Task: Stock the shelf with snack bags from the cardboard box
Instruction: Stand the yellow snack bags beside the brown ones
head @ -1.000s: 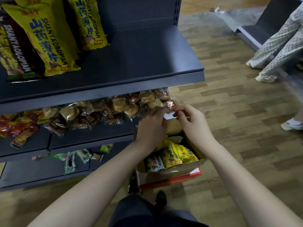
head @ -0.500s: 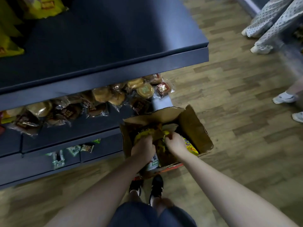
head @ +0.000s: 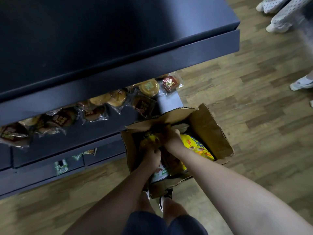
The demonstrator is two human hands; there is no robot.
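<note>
Seen from the head camera, a person stands over an open cardboard box (head: pixel 210 131) on the wood-pattern floor (head: pixel 254 102), both bare hands sunk inside it among snack bags. The left hand (head: pixel 152 157) is curled closed around the lower end of a yellow snack bag (head: pixel 149 141), fingers wrapped over the crumpled film, the wrist just above a white-and-green packet (head: pixel 160 173) lying at the box's near wall. The right hand (head: pixel 171 138) sits deeper in the box, fingers bent and pressed into the top of the same crumpled yellow bag — it appears to grip it, though blur keeps the fingertips from being read clearly. Just beside the right wrist lies a second yellow bag (head: pixel 197 147) with blue and red print, flat against the box's right wall. The box stands directly against the front of the dark shelf unit (head: pixel 118 53), its far flap raised before the middle shelf, where clear-wrapped round pastries (head: pixel 149 87) lie in a loose row along the edge. A few small green-and-white packets (head: pixel 61 167) sit on the lowest shelf. Another person's patterned trouser legs (head: pixel 286 14) and a white shoe (head: pixel 301 83) show at the right edge of the frame.
</note>
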